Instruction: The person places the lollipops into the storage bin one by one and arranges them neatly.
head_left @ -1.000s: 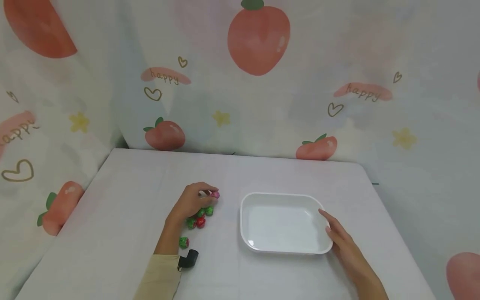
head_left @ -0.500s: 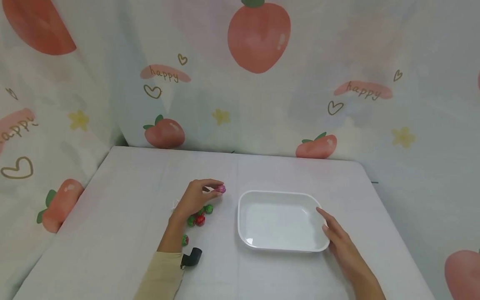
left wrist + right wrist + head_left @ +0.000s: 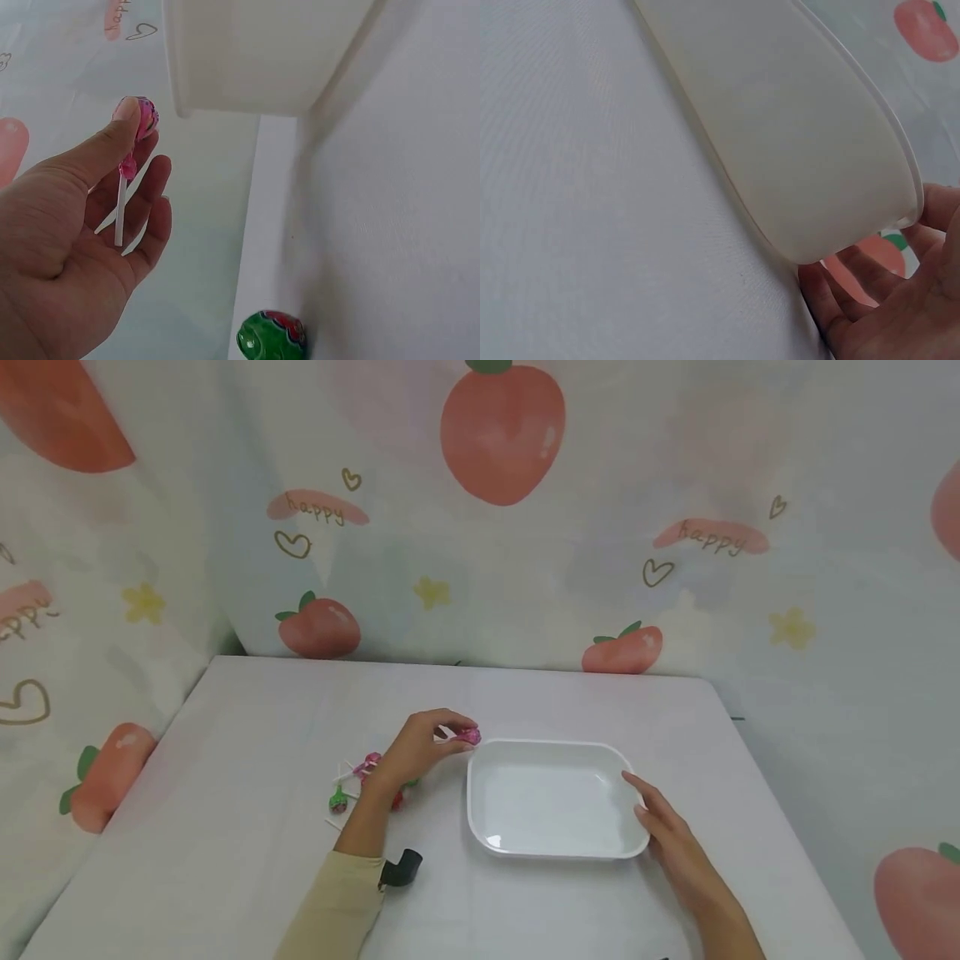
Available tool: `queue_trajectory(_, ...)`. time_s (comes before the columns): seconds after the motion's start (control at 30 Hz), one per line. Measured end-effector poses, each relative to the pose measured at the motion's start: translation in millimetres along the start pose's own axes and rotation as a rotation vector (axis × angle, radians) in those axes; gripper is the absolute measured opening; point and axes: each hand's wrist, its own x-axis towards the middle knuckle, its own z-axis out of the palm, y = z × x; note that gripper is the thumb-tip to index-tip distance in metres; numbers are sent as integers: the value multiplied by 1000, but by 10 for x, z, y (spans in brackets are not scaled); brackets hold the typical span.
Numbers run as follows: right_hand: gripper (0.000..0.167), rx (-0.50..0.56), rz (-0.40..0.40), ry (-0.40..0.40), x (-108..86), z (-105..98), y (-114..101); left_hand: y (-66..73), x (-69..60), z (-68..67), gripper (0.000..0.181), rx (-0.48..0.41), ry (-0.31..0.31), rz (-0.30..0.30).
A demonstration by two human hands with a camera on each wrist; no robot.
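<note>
My left hand (image 3: 416,747) pinches a pink-wrapped lollipop (image 3: 470,737) between thumb and fingers, just beside the far left corner of a white tray (image 3: 555,858). In the left wrist view its white stick hangs down along the palm, and the wrapped head (image 3: 146,120) sits under the thumb. At the tray's right end my right hand (image 3: 678,852) grips the rim, with the thumb over it and fingers against the outer wall (image 3: 802,142). Several lollipops lie left of the tray, including a green one (image 3: 339,800) and a pink one (image 3: 367,760); my left arm partly hides them.
All stands on a white-covered table (image 3: 247,735). Behind it hangs a curtain (image 3: 510,585) printed with peaches. A black bent piece (image 3: 402,868) sticks out from my left sleeve (image 3: 337,902). A green lollipop (image 3: 274,335) shows low in the left wrist view.
My left hand has lifted the pink lollipop from the group and carried it right to the tray's left edge. The right hand keeps its grip; the whole view has shifted slightly.
</note>
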Motion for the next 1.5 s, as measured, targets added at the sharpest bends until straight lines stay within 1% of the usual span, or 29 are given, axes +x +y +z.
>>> queue_trajectory(0.2,54,-22,-20,9,-12,-9,3,147,132,117,29,-47,-43,28)
queue_trajectory(0.3,54,-21,-18,6,-7,-2,5,229,193,191,28,-61,-77,49)
queue_trajectory(0.47,53,-21,-15,11,-7,9,21,346,266,383,27,-82,-144,56)
queue_trajectory(0.57,54,-19,-27,10,-9,7,34,390,298,501,27,-101,-173,50)
queue_trajectory(0.7,53,-16,-35,8,-3,3,41,423,349,635,27,-134,-205,69)
queue_trajectory(0.8,53,-14,-31,10,-3,4,44,441,376,727,27,-163,-230,92)
queue_trajectory(0.87,53,-17,-24,11,-7,5,46,444,386,786,27,-186,-246,95)
queue_trajectory(0.97,52,-21,-20,11,-15,6,51,447,392,866,27,-198,-265,79)
queue_trajectory(1.1,52,-24,-19,16,-34,4,63,442,406,968,26,-194,-282,51)
queue_trajectory(1.33,52,-34,-27,21,-39,-1,75,482,467,1107,28,-211,-320,68)
queue_trajectory(1.5,52,-21,-33,7,-20,4,78,513,529,1204,30,-214,-338,53)
